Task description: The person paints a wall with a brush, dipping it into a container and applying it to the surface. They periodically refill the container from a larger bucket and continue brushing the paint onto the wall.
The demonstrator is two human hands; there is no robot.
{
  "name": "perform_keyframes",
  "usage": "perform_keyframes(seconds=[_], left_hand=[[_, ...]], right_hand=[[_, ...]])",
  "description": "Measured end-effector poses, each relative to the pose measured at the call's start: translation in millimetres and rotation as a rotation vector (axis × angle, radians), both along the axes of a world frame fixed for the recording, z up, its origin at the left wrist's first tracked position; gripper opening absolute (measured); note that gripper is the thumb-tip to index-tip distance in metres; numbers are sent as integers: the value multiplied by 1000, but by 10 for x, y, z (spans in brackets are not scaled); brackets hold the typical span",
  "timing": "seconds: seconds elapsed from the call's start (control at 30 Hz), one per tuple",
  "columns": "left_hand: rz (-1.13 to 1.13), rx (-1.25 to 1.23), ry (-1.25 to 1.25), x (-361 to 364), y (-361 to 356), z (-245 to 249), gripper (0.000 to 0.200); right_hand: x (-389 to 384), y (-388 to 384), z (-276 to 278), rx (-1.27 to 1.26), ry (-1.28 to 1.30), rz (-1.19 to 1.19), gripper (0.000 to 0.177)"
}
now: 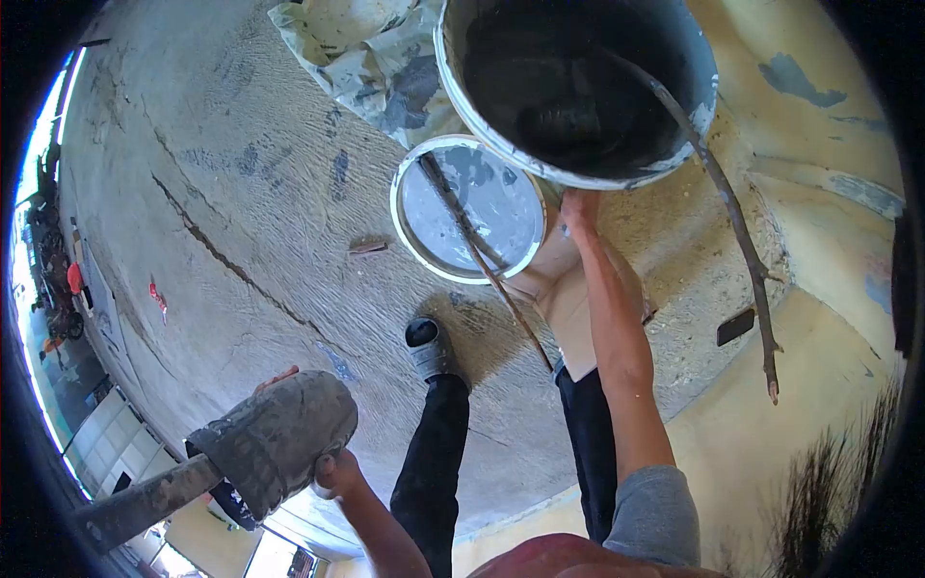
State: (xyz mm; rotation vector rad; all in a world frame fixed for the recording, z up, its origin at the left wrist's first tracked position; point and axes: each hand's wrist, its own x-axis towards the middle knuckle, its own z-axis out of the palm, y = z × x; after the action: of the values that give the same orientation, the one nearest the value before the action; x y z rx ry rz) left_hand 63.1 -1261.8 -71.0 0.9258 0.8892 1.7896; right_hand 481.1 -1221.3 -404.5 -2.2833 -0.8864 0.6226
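My left hand (334, 474) is wrapped around a grey, plaster-caked rounded container (294, 438). Some fingertips show along its far edge, and a flat stick (154, 496) sticks out of its open end. Below the rim of a large bucket (705, 116), my right hand (579, 210) reaches against the near side; its fingers are mostly hidden, so its grip cannot be made out. The inside of this bucket is dark, and a bent branch (723, 183) leans out over its rim. Beside it stands a smaller round pail or lid (397, 217), grey-smeared, with a thin stick (472, 241) across it.
A stained plastic sack (385, 72) lies behind the pail. Brown cardboard (575, 323) is by my right forearm, and a dark phone-like slab (735, 328) lies near the wall (819, 356). The concrete floor (222, 173) is cracked. A bristly dark bundle (819, 491) is at lower right.
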Motion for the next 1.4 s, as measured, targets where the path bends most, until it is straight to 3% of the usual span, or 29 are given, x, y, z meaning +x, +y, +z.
perform_keyframes(seconds=[0.03,0.13,0.23,0.3,0.33,0.43,0.5,0.57,0.6,0.7,0.73,0.77,0.8,0.83,0.9,0.97,1.0,1.03,1.07,1.1,1.13,1.17,1.2,1.23,1.27,1.37,1.4], left_hand=[[-26,12,1,-27,-36,24,67],[-131,62,23,-88,69,42,71],[-240,107,54,-158,153,90,75],[-293,107,68,-192,147,111,78],[-311,111,70,-216,112,132,79],[-350,213,60,-312,-202,282,83],[-376,193,114,-437,-437,537,84],[-131,-45,474,-166,-477,800,86],[-88,-19,562,37,-520,780,91],[10,17,563,-280,-819,643,78],[266,-59,392,-237,-913,583,89],[275,-42,396,-404,-989,536,89],[133,-42,422,-566,-1089,435,89],[-25,-54,450,-694,-1182,375,90],[-82,-59,480,-771,-1248,433,90],[-163,-33,536,-772,-1235,490,90],[-225,-27,565,-792,-1235,533,90],[-277,-14,583,-823,-1245,556,90],[-314,8,596,-878,-1256,544,90],[-307,4,588,-1057,-1355,522,90],[-114,-45,595,-1409,-1499,437,90],[81,-93,588,-1606,-1645,339,90],[312,-102,420,-1342,-1658,474,91],[308,-130,445,-1380,-1773,577,91],[260,-128,455,-1387,-1842,596,91],[148,-102,506,-1417,-1995,753,91],[94,-81,512,-1414,-2016,742,92]], right_hand=[[-36,-39,-43,248,-59,-21,42],[-216,-315,-45,93,72,-147,44],[-436,-541,-156,247,-95,-127,42],[-578,-691,-218,45,-139,-21,42],[-671,-712,-190,230,-142,-138,40],[-759,-804,50,392,-160,-271,35],[-780,-1101,-524,165,-126,-177,25],[-853,-1313,-602,-161,-131,-190,24],[-844,-1318,-511,-146,-133,-194,24],[-944,-1531,-289,-228,-16,-259,25],[-988,-1700,-413,-156,-121,-188,26],[-1027,-1739,-487,-71,-245,-103,28],[-1030,-1683,-452,-48,-253,-98,28],[-1043,-1788,-371,-84,-138,-147,26],[-1167,-2091,-272,-150,-13,-214,34],[-1306,-2200,-290,49,-184,-321,26],[-1377,-2325,-220,-153,-41,-273,31],[-1472,-2456,-166,-159,-49,-293,31],[-1555,-2508,-110,136,-115,-292,36],[-1639,-2549,-22,426,-171,-268,43],[-1810,-2569,340,465,-28,-342,51],[-1835,-2623,330,463,-95,-279,50],[-1926,-2748,269,418,-10,-298,49],[-2052,-2947,178,355,79,-325,48],[-2126,-3078,36,347,-162,-235,47],[-2327,-3427,-121,371,-61,-209,45],[-2435,-3665,-326,273,-165,-117,52]])
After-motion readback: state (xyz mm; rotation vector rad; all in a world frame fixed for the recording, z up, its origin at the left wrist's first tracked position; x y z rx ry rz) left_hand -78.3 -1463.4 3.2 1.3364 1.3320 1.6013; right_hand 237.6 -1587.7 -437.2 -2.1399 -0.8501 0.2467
